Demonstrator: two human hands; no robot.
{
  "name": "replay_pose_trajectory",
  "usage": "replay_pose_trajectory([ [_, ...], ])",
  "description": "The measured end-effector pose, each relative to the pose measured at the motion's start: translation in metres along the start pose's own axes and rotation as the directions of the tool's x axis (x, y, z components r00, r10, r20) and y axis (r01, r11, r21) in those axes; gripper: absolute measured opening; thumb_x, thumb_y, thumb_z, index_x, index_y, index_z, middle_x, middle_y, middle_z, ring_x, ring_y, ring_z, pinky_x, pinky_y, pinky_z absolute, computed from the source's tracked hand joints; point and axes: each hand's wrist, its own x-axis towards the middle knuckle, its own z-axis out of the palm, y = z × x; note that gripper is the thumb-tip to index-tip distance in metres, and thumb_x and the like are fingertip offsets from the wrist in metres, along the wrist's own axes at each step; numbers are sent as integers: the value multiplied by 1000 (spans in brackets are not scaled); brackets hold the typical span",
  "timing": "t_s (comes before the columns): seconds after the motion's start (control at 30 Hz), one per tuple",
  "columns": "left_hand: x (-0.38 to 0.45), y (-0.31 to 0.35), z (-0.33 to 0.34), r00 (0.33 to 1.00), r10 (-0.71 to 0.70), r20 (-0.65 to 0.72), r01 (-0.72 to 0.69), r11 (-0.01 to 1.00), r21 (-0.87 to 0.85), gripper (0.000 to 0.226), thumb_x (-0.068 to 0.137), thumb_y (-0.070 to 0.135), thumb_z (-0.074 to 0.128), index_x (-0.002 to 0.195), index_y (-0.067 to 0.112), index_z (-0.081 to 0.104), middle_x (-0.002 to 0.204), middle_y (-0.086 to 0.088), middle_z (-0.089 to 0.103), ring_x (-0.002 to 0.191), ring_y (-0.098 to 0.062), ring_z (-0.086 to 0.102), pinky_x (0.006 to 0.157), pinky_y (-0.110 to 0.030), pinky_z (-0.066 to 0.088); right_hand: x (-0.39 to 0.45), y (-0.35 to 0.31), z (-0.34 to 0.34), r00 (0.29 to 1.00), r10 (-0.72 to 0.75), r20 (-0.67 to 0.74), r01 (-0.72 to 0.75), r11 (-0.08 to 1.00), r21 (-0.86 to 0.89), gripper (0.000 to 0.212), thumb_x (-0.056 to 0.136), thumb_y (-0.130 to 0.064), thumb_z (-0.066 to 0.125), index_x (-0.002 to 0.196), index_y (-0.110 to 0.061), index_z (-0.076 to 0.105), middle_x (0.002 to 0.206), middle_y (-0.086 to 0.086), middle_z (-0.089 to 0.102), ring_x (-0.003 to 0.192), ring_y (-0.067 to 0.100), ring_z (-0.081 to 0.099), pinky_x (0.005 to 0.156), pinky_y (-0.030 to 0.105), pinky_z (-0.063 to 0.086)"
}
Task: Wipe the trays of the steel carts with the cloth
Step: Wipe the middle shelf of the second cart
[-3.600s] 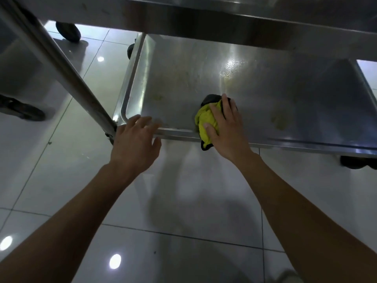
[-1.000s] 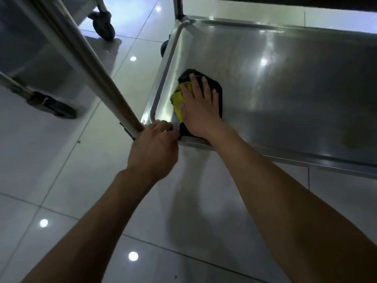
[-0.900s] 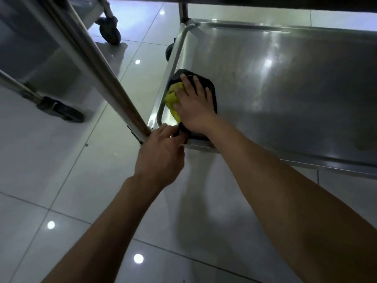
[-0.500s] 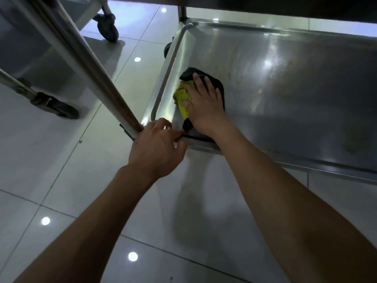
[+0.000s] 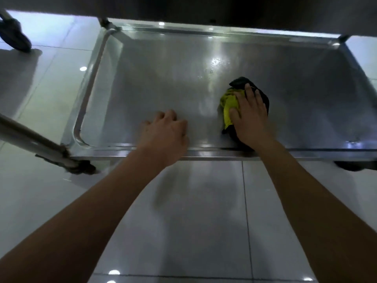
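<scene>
The steel cart's bottom tray fills the upper half of the head view, low above the floor. A crumpled yellow and black cloth lies on it right of the middle, near the front rim. My right hand presses flat on the cloth with straight fingers. My left hand hovers over the tray's front edge left of the cloth, its fingers loosely curled with nothing in them; whether it touches the steel I cannot tell.
A cart leg slants in from the left to the tray's front left corner. A caster of another cart stands at the far left on the glossy tiled floor. A dark upper shelf overhangs the tray.
My right hand has slid the cloth from the tray's front left corner toward the right of the middle. My left hand has let go of the corner and moved right along the front rim.
</scene>
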Motion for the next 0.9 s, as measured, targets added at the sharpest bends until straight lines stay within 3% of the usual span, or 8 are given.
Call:
replay_pose_trajectory([
  [0.13,-3,7,4,998,44,-53,-43,999,9,31,94,43,49,120,32,62,129,-1,52,121,-31,45,88,-43,40,-9,30,-14,998,58,-7,-58,998,21,51,106,-29,38,155,-18,31,167,7,7,153,32,3,123,49,7],
  [0.3,-6,-4,-3,995,81,-59,-84,995,-57,33,93,40,54,124,32,64,135,0,54,125,-30,46,92,-46,41,-5,24,-13,997,82,-13,-82,996,24,50,105,-28,38,154,-20,32,168,4,6,154,31,0,123,52,6],
  [0.43,-17,-46,-13,985,-51,-164,49,999,-19,39,91,40,56,127,26,64,132,-4,59,122,-33,50,92,-50,44,3,7,-3,998,69,-9,-69,997,24,49,105,-28,39,153,-19,34,168,4,7,153,31,1,123,53,6],
  [0.6,-36,-95,-20,970,-209,-127,211,978,3,31,93,37,54,114,22,70,124,-5,63,114,-34,56,93,-52,49,29,-64,21,999,-40,16,40,999,13,49,104,-32,38,153,-21,35,168,3,7,153,32,3,122,53,9],
  [0.7,-44,-109,-19,980,-174,-94,172,985,-23,32,95,35,51,118,25,70,129,-2,61,121,-33,53,97,-53,47,44,-125,44,987,-149,59,150,989,1,52,103,-33,39,153,-22,34,168,3,5,153,31,2,120,53,9],
  [0.8,-49,-123,-16,979,-182,-97,184,983,18,35,96,42,48,127,35,65,135,-2,56,135,-36,39,105,-55,38,55,-180,66,971,-219,99,217,976,33,51,103,-36,39,153,-25,34,168,0,4,154,28,-1,121,54,6],
  [0.9,-54,-141,-14,966,-240,-100,240,971,-8,42,94,53,49,133,41,59,133,-4,53,127,-34,45,99,-53,42,64,-216,82,958,-253,133,246,967,69,51,103,-39,36,152,-26,33,168,-2,2,154,27,-4,121,54,2],
])
